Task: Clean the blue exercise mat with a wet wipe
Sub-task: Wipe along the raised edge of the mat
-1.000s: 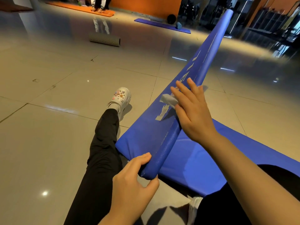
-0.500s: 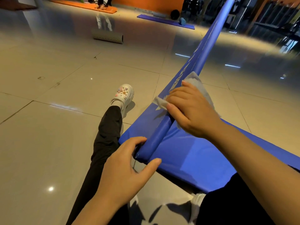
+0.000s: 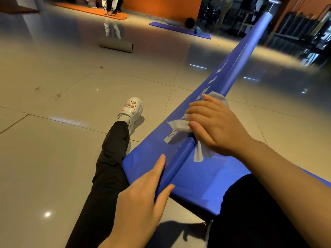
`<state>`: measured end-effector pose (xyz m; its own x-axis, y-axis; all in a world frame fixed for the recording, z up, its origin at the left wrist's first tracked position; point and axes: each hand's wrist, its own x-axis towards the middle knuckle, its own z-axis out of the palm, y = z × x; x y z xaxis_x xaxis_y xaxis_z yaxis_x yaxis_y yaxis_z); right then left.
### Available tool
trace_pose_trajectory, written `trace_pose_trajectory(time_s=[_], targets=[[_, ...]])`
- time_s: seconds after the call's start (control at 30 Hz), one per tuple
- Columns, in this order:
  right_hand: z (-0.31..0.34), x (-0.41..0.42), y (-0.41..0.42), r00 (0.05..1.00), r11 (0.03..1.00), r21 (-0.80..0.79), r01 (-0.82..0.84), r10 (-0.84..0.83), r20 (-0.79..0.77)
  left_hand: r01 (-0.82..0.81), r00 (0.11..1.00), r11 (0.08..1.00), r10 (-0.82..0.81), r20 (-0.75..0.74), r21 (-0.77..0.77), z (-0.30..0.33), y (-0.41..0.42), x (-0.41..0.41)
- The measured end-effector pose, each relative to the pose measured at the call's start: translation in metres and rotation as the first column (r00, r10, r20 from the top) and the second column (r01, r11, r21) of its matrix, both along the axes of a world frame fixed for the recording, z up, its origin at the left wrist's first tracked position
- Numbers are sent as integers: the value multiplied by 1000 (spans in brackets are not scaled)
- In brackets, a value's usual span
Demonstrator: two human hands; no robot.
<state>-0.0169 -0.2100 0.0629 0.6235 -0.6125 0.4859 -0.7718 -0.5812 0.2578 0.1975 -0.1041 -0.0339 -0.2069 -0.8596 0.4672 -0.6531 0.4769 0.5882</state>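
Wiping is the step in hand, as we judge it: the blue exercise mat [image 3: 206, 178] lies on the tiled floor [image 3: 53, 158] across our lap, its long edge curled up into a ridge that runs away toward the far wall; our right hand [image 3: 215, 126] curls over that ridge and grips the wet wipe [image 3: 179, 125] against it, the cloth bunched under the fingers with corners sticking out on both sides. Our left hand [image 3: 141, 197] braces the near end of the ridge — fingers straight, thumb on the other side. Beyond lie our outstretched leg and white clog [image 3: 131, 109]; farther off, a grey rolled mat [image 3: 116, 45]. Next — probably sliding the wipe along the ridge while the left hand steadies it.
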Motion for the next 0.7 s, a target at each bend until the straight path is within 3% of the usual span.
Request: trace_pose_trajectory(time_s=[0.23, 0.4, 0.57, 0.63, 0.7], targets=[[31, -40, -21, 978, 974, -90, 210, -207, 34, -7, 1000, 999, 8, 14, -36, -1, 9, 16], [4, -20, -11, 967, 976, -91, 196, -177, 186, -47, 998, 999, 46, 41, 13, 21, -2, 2], [-9, -8, -1, 991, 992, 21, 127, -128, 29, -123, 981, 990, 133, 145, -72, 44, -34, -48], [-11, -11, 2, 992, 991, 48, 125, -125, 4, -107, 985, 993, 114, 129, -56, 41, -43, -56], [-11, -17, 3, 991, 991, 23, 132, -132, -17, -65, 988, 988, 83, 129, -142, 28, -43, -49]])
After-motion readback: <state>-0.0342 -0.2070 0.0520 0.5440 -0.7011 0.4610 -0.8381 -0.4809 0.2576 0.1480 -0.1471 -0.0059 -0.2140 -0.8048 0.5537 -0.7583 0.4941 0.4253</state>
